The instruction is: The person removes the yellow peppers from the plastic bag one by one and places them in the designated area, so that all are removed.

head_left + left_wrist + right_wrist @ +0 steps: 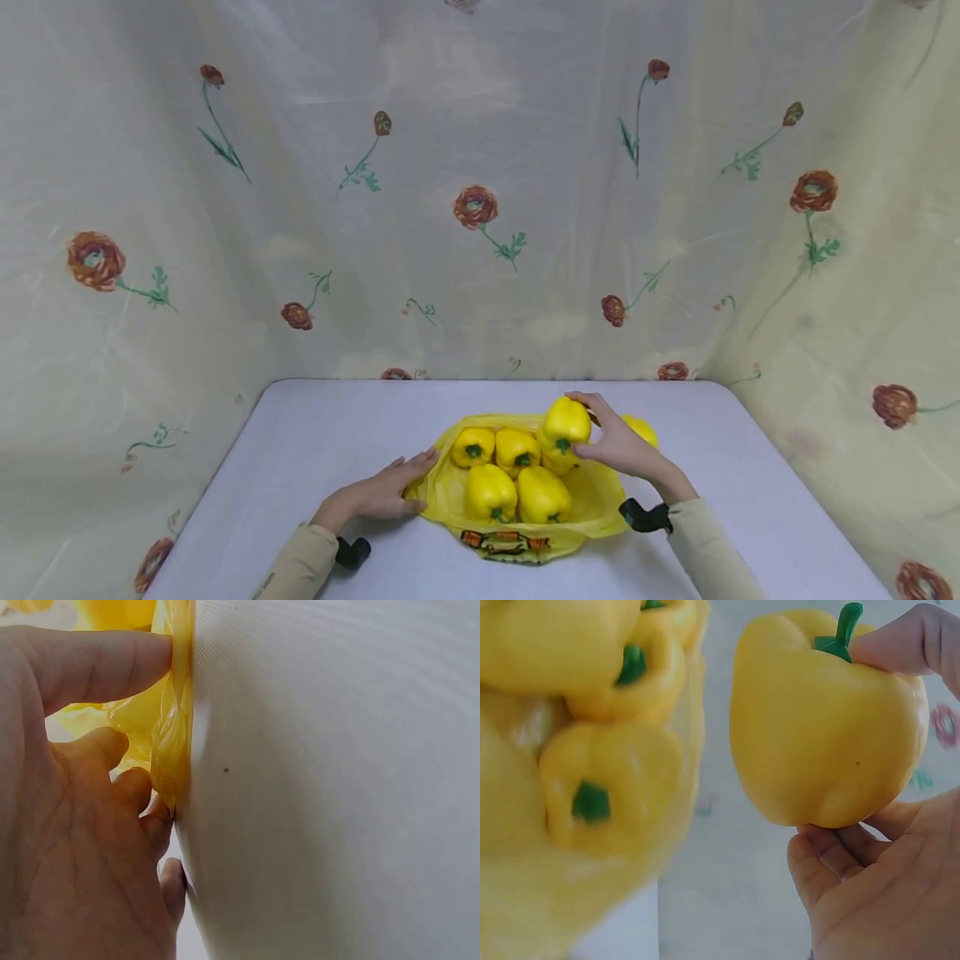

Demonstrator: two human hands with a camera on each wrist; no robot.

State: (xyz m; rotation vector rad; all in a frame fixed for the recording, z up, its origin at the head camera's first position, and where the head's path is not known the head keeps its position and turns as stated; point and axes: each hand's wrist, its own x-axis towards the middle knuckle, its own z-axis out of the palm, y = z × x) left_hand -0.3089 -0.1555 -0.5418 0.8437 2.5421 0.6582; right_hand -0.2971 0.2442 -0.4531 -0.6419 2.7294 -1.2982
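Note:
My right hand (pixel 626 450) holds a yellow bell pepper (pixel 566 421) above the back right of a yellow plastic bag (pixel 600 504). In the right wrist view, the thumb presses near the green stem of this pepper (pixel 825 742), with the fingers at its opposite end. Several more yellow bell peppers (pixel 491 492) lie inside the wide-mouthed bag. At the bag's left side rests my left hand (pixel 378 492), its fingers spread along the edge. The left wrist view shows its thumb touching the yellow plastic (pixel 171 742).
Another yellow bell pepper (pixel 642 430) sits on the table beyond my right hand, partly hidden by it. The white table (pixel 337 425) is bordered by a flower-printed curtain (pixel 480 283) at the back and both sides.

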